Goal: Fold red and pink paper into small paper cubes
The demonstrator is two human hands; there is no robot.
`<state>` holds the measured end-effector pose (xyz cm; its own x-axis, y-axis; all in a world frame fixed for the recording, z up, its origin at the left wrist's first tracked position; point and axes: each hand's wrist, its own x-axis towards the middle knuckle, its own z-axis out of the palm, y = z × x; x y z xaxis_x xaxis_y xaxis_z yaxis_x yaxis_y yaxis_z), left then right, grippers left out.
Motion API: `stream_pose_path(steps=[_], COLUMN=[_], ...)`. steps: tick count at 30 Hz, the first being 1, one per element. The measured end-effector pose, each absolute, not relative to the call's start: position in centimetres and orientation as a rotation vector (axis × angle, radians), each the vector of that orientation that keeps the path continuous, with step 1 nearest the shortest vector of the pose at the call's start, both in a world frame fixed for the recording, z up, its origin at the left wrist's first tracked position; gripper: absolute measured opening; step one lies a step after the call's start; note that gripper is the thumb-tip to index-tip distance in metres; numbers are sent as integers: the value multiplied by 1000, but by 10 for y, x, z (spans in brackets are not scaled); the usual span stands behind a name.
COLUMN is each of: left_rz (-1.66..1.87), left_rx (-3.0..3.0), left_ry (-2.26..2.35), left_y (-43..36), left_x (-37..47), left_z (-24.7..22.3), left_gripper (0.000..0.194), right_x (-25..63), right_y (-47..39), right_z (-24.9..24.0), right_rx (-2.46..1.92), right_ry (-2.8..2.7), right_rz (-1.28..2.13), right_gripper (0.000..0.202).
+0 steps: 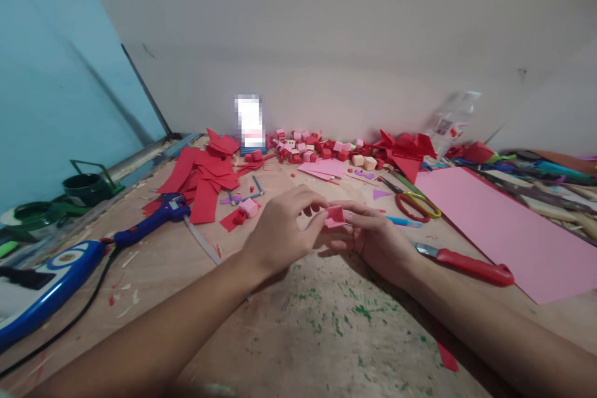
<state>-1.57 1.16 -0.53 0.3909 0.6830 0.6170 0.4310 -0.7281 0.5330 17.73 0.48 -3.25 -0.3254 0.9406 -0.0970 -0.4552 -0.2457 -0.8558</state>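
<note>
A small pink folded paper box is pinched between both hands above the middle of the table. My left hand grips its left side with thumb and forefinger. From the right, my right hand holds the opposite edge, its lower fingers stretched out beneath. The box's hollow side shows, while its underside is hidden by the fingers. Left of my left hand lies a pink paper cube beside a red paper scrap. Just beyond my right hand lie a blue pen and yellow-and-red scissors.
A blue glue gun lies at left with its cord. Red paper strips, a phone and many paper cubes line the back. At right are a red-handled knife, a pink sheet and a plastic bottle.
</note>
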Motion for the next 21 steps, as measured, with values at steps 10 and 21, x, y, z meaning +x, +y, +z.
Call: stream_pose_path(steps=[10,21], left_rz=[964,879], left_rx=[2759,2687], left_ry=[1041,1115], left_y=[10,10], left_x=[-14,-14], left_z=[-12,-13], left_gripper=[9,14], right_x=[175,173], right_y=[6,3], right_z=[-33,-30], right_rx=[-781,-808], right_ry=[-871,-844], right_rz=[1714,1713], right_gripper=[27,29])
